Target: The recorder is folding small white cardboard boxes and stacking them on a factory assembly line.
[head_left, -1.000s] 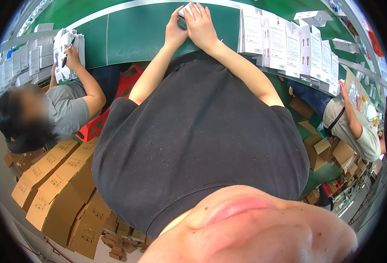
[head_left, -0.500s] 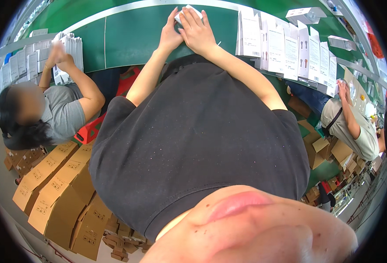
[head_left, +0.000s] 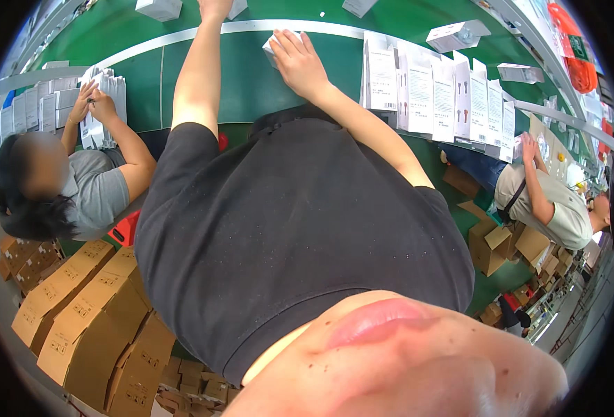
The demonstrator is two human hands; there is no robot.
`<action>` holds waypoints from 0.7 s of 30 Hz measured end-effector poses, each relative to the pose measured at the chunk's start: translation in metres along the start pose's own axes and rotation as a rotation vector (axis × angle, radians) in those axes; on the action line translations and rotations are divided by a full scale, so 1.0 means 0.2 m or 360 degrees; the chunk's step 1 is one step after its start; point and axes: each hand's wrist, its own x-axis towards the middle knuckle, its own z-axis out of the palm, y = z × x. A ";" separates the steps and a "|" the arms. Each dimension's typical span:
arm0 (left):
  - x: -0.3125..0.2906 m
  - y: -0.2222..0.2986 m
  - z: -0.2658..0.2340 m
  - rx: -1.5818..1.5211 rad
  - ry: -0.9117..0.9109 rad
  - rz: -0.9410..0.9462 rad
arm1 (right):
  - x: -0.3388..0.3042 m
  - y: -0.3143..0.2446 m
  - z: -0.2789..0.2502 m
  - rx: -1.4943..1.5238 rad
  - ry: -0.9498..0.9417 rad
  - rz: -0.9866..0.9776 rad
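Observation:
My right hand (head_left: 299, 64) lies over a small white box (head_left: 271, 50) on the green table, its fingers bent across the top. Stretched far forward, my left hand (head_left: 214, 8) is cut off by the upper edge of the picture, so its fingers are hidden. Right beside it shows part of another white box (head_left: 237, 8); whether the hand touches this box I cannot tell.
To my right stands a row of white printed cartons (head_left: 418, 90). Beyond the white strip (head_left: 251, 28) are a white box (head_left: 159, 8) and an open-ended box (head_left: 458, 35). Co-workers sit left (head_left: 102, 174) and right (head_left: 543, 194). Brown cartons (head_left: 78, 313) are stacked behind me at left.
My hands were together around a white box. The left has let go and reached far forward, while the right stays on the box, slightly nearer and to the left.

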 end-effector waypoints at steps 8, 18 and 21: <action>-0.21 -0.01 -0.14 -0.0072 0.0146 -0.0041 | -0.10 0.02 0.01 0.0242 0.0202 0.0173; -1.04 -0.12 -0.26 -0.0271 0.0798 0.0230 | -0.11 0.05 0.04 0.0332 0.0262 0.0155; -1.12 -0.17 -0.21 -0.0130 0.0774 0.0288 | -0.11 0.02 0.03 0.0278 0.0273 0.0154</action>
